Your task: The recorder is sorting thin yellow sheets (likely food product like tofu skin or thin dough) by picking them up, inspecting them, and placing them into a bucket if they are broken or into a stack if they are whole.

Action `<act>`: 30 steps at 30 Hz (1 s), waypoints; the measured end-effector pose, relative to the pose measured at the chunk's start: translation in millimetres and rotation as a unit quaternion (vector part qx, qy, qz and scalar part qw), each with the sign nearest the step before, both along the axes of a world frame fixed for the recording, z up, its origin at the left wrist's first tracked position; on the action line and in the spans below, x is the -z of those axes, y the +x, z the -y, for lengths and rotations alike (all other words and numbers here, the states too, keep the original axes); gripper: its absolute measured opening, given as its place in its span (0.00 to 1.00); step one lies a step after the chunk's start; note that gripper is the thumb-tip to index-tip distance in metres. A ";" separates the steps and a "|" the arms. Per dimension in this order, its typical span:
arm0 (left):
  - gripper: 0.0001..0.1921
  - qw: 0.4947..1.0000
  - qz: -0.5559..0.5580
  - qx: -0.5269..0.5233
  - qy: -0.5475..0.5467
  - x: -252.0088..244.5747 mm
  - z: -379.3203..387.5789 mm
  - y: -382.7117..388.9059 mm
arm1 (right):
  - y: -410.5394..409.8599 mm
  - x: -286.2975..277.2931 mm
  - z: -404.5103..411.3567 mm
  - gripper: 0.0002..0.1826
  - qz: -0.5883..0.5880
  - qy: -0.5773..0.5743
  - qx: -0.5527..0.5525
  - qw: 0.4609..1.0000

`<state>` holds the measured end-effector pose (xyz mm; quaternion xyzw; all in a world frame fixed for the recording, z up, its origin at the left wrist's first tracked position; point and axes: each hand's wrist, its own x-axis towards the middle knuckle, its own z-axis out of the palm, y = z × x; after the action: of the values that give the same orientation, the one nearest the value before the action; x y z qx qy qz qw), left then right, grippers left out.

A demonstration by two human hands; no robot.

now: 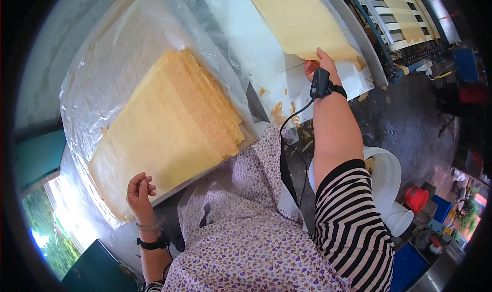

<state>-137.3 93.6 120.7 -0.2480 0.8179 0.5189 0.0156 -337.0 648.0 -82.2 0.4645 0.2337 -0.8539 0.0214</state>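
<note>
My right hand [321, 63] pinches the near edge of a thin pale-yellow sheet [307, 23] lying on a white surface [265, 67] at the upper right. A stack of similar thin yellow-brown sheets [173, 122], with ragged, uneven right edges, rests on clear plastic film [111, 53] at the left. My left hand [142, 190] hovers by the near left edge of the stack, fingers loosely curled and holding nothing. Both wrists wear black straps, the right one with a small black device and a cable.
Torn yellow scraps [278, 113] lie on the white surface's near end. A metal rail [346, 26] borders it, with slatted machinery [399, 15] beyond. A white bucket [382, 176] stands beside my right arm; a red bucket [416, 198] is farther right. Scraps litter the dark floor.
</note>
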 end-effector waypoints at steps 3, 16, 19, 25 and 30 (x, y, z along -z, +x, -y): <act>0.09 1.000 -0.007 0.023 -0.004 1.3 -6.9 -2.0 | -3.9 18.1 -12.2 0.13 0.046 0.179 -0.089 0.979; 0.36 0.729 -0.304 0.575 -0.213 -57.6 -185.3 -92.0 | 203.1 -201.9 142.8 0.19 -0.119 0.039 0.039 0.991; 0.33 0.678 -0.358 0.630 -0.129 -43.7 -242.8 -82.0 | 259.1 -227.5 150.2 0.18 -0.117 0.017 0.022 0.993; 0.19 0.683 -0.283 0.673 -0.028 -16.4 -294.5 -61.8 | 288.3 -235.2 118.4 0.14 -0.095 0.020 0.031 0.995; 0.14 0.708 -0.325 0.625 -0.054 -24.3 -319.4 -74.7 | 296.9 -246.3 110.5 0.16 -0.174 0.069 0.023 0.982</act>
<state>-212.0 412.9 145.1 0.5029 0.7672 0.3942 0.0563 -40.1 537.4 164.1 0.3144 0.2813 -0.9038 -0.0718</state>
